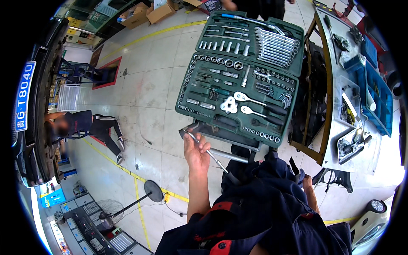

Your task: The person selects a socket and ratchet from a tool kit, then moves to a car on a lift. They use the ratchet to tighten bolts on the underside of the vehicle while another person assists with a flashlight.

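Note:
My left hand [197,154] is closed around a slim silver bar tool [217,162] with a dark end toward my body. The tool slants below the near edge of a green socket set case [182,111], which lies open. Chrome sockets, two ratchets [250,98] and a white three-lobed piece [229,105] fill its near half; a row of combination wrenches [274,49] fills the lid side. My right hand [307,183] is down beside my dark clothing, its fingers hidden, so its grip cannot be told.
On the right stands a metal workbench [335,144] with a blue divided bin [378,97] and a parts tray [352,146]. A person [91,125] leans under a car's bumper [40,97] at left; another stands beyond the case. A fan [106,219] stands lower left.

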{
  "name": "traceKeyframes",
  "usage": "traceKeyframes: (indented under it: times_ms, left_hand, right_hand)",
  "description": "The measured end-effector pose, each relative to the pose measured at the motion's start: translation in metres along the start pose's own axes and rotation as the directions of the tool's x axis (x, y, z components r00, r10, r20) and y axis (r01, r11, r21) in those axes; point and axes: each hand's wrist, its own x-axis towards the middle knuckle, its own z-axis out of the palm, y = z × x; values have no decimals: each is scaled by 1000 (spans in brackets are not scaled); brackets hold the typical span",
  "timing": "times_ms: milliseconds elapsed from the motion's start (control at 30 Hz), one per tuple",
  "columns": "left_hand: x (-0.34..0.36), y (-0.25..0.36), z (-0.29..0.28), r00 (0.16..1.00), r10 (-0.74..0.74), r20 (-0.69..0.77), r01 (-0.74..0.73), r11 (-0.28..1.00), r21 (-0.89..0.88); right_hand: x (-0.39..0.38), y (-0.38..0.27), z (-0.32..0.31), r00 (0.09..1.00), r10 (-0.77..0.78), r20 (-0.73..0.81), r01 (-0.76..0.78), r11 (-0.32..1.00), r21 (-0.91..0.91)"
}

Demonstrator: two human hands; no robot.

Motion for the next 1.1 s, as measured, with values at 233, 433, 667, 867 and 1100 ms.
traceKeyframes:
  times_ms: [233, 433, 667, 867, 1100]
  left_hand:
    - [62, 39, -33, 993, -111, -32, 107, 990, -97]
    - [99, 50, -47, 979, -201, -43, 198, 977, -77]
    - [125, 64, -40, 971, -233, -56, 231, 972, -44]
    - [136, 68, -43, 975, -220, -8, 219, 973, -77]
    - [139, 69, -41, 974, -226, 4, 226, 973, -47]
  right_hand:
    - [-18, -67, 56, 1000, -30, -4, 31, 992, 121]
    - [-58, -141, 84, 999, 47, -2, -46, 987, 156]
    - [-67, -105, 111, 994, 89, -68, -75, 978, 194]
    - [-76, -74, 130, 985, 139, -102, -126, 985, 119]
    - [-55, -55, 135, 988, 141, -65, -115, 946, 303]
